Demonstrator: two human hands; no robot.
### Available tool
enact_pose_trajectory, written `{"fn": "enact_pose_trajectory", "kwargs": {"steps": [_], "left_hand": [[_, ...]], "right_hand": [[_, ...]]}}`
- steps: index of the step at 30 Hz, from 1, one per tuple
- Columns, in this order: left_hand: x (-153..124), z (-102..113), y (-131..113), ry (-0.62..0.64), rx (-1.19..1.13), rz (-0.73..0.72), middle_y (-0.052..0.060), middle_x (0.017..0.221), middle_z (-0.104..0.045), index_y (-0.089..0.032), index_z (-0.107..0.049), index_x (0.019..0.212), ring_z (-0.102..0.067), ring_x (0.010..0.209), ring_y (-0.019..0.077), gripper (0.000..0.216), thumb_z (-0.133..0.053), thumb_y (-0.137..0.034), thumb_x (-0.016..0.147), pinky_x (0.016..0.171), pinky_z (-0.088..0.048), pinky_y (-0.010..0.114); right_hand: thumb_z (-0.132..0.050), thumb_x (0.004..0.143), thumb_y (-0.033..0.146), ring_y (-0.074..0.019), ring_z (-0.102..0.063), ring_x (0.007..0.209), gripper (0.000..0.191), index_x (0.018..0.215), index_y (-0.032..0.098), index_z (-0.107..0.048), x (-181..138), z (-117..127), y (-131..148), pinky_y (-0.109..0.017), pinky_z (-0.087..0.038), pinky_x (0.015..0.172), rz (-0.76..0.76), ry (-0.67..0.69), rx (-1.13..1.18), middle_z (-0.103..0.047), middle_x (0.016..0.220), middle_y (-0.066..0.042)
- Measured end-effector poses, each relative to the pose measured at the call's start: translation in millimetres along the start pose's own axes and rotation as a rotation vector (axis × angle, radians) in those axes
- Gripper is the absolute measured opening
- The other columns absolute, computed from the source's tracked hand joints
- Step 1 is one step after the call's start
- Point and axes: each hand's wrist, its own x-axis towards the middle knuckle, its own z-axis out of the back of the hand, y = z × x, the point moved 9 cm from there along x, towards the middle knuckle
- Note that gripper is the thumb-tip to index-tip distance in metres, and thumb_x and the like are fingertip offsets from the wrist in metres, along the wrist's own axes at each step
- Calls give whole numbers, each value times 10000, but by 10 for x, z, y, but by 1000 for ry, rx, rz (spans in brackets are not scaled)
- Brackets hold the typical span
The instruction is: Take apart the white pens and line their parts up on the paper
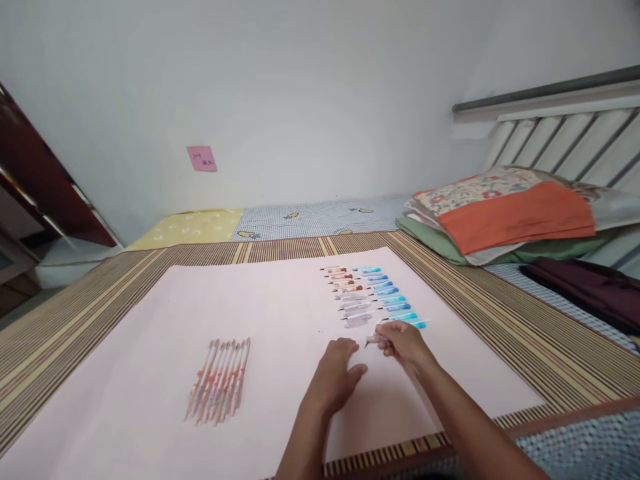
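Note:
My right hand pinches a pale, clear-barrelled pen, its dark tip pointing left. Just left of that tip is my left hand, low over the pink sheet, thumb apart from the fingers and nothing in it. Beyond my hands, pens lie in two columns. One column has brown pens at the far end and greyish clear pens nearer me. To its right runs a column of blue and turquoise pens. A bunch of red-and-white patterned pens lies side by side at the left.
The sheet lies on a striped mat over a bed. Folded pillows are stacked at the right by a white slatted headboard, with dark maroon cloth nearby. On the wall behind is a pink note.

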Motion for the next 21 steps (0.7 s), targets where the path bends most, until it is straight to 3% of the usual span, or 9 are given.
{"fn": "enact_pose_trajectory", "kwargs": {"steps": [4,10,15,21], "left_hand": [[-6,8,12,3,-20,8,131,1308,-622,-160,-640,1215,-524,1239,284,407,-631,-274,824,1091,-388,398],[-15,35,50,-3,-45,47,128,1283,-629,-168,-637,1211,-545,1202,290,408,-631,-313,830,1051,-418,411],[-17,44,56,-3,-38,67,115,1242,-643,-183,-639,1183,-560,1172,281,371,-619,-320,839,1029,-423,399],[-17,54,66,-10,-33,70,98,1230,-651,-202,-636,1178,-568,1154,266,354,-613,-324,847,1021,-426,386]], "right_hand": [[-732,669,337,-136,-543,465,207,694,186,-592,-45,-11,114,-257,-432,453,96,79,-169,-613,538,2],[-661,626,101,-185,-559,730,129,692,209,-636,-238,3,486,-298,-416,680,360,177,-471,-636,743,3],[-499,798,18,-221,-550,866,234,767,201,-641,-446,-207,684,-319,-374,749,745,259,-1052,-635,857,-45],[-513,934,94,-250,-555,937,193,888,193,-671,-412,-261,759,-344,-342,770,931,153,-1343,-650,941,-71]]}}
